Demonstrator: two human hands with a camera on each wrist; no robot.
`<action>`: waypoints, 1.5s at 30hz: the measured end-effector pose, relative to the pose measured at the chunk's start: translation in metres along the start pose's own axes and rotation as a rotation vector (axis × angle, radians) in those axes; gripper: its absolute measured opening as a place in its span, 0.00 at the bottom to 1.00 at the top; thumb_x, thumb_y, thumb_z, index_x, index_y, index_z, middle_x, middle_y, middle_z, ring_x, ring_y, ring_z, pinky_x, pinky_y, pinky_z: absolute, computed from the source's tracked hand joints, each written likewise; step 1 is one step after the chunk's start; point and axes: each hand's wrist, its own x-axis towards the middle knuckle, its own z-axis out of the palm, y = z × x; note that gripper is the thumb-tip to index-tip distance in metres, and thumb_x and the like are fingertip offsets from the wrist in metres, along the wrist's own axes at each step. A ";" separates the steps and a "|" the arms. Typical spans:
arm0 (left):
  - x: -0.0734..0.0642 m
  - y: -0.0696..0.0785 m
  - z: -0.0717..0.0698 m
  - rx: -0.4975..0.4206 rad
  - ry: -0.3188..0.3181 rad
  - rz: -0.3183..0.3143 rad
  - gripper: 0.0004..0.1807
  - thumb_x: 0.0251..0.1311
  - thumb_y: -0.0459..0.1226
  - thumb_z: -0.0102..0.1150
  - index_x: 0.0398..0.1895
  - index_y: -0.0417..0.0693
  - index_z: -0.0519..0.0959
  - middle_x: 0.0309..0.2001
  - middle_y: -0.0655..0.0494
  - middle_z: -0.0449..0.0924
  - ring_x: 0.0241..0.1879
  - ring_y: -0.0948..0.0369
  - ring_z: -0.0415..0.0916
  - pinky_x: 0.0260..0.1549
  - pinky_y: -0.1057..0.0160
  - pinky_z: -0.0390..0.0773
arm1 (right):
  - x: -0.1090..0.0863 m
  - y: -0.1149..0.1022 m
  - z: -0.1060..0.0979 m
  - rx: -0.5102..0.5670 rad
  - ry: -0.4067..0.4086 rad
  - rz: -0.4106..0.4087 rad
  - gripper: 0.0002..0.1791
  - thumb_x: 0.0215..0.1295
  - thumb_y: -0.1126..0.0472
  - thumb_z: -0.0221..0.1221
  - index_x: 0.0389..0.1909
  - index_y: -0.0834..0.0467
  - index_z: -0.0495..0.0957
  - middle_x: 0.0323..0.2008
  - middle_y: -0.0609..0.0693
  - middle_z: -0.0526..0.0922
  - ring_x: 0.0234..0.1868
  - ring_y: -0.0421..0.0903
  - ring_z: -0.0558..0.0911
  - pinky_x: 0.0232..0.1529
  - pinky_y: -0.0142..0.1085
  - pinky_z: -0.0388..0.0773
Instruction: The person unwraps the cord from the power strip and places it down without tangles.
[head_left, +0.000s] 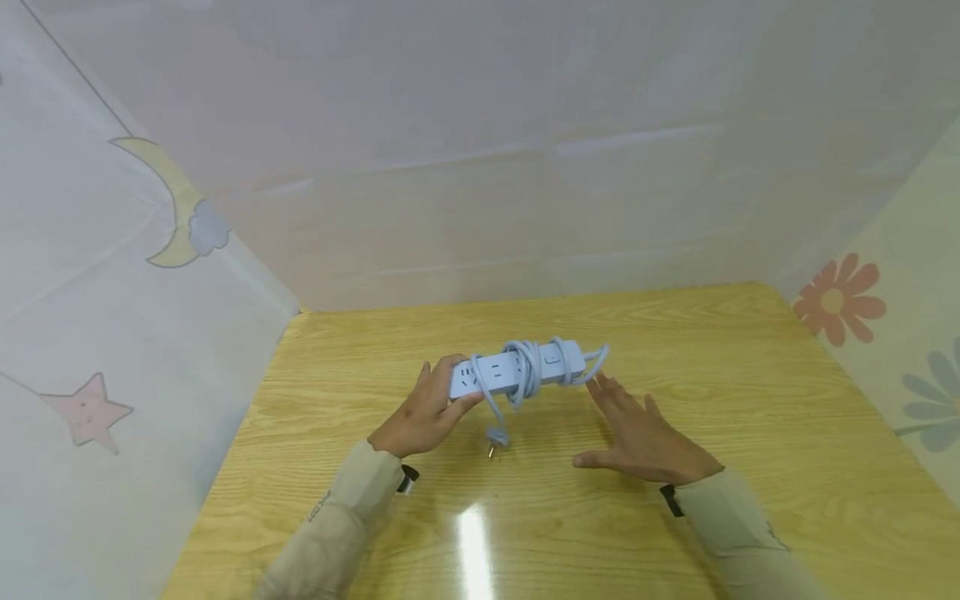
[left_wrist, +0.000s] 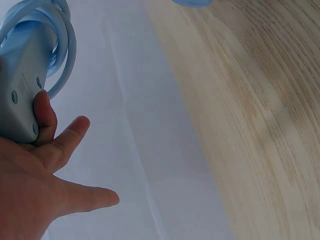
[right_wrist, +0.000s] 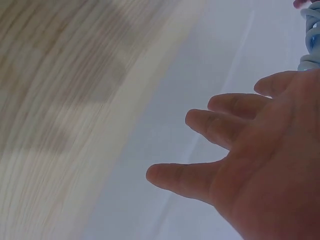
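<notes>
A white power strip [head_left: 491,372] with its cord [head_left: 528,371] wound around the middle is held up above the table, tilted slightly. My left hand [head_left: 426,412] grips its left end between thumb and fingers; the left wrist view shows the underside of the strip [left_wrist: 20,95] with a finger curled against it. From the strip's left part the plug [head_left: 496,438] dangles on a short length of cord, its pins pointing down. My right hand [head_left: 645,437] is spread beside the right end, below the cord loop there, and holds nothing. In the right wrist view its fingers [right_wrist: 215,125] are straight and apart.
A wood-grain table [head_left: 337,350] lies beneath both hands. Pale sheets form a back wall [head_left: 480,217] and side walls, the left one with a moon [head_left: 176,208] and a star [head_left: 88,410], the right one with flowers [head_left: 838,300].
</notes>
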 end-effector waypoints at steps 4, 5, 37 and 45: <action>0.000 0.000 0.000 0.005 0.002 -0.001 0.28 0.75 0.40 0.52 0.70 0.35 0.58 0.60 0.45 0.74 0.63 0.52 0.70 0.71 0.38 0.34 | 0.003 -0.002 0.004 0.007 0.001 -0.016 0.61 0.60 0.32 0.62 0.80 0.60 0.40 0.78 0.63 0.44 0.76 0.67 0.49 0.61 0.77 0.40; 0.000 0.000 0.001 0.005 0.003 -0.002 0.28 0.75 0.40 0.52 0.70 0.35 0.57 0.60 0.45 0.74 0.62 0.52 0.71 0.71 0.38 0.34 | 0.004 -0.002 0.005 0.009 0.005 -0.023 0.62 0.60 0.32 0.63 0.80 0.58 0.39 0.78 0.63 0.44 0.75 0.67 0.50 0.61 0.77 0.40; -0.002 0.000 0.005 -0.038 0.022 0.023 0.28 0.75 0.39 0.51 0.70 0.36 0.56 0.59 0.47 0.75 0.61 0.53 0.72 0.71 0.40 0.32 | 0.032 -0.031 0.027 0.013 0.039 -0.138 0.58 0.57 0.35 0.66 0.78 0.61 0.51 0.74 0.63 0.59 0.73 0.64 0.60 0.65 0.72 0.48; -0.002 0.001 0.004 -0.042 0.028 0.029 0.28 0.75 0.39 0.51 0.70 0.36 0.57 0.59 0.47 0.75 0.62 0.52 0.70 0.71 0.39 0.32 | 0.039 -0.037 0.034 0.024 0.050 -0.176 0.60 0.55 0.35 0.68 0.80 0.51 0.45 0.75 0.58 0.59 0.71 0.62 0.64 0.59 0.76 0.53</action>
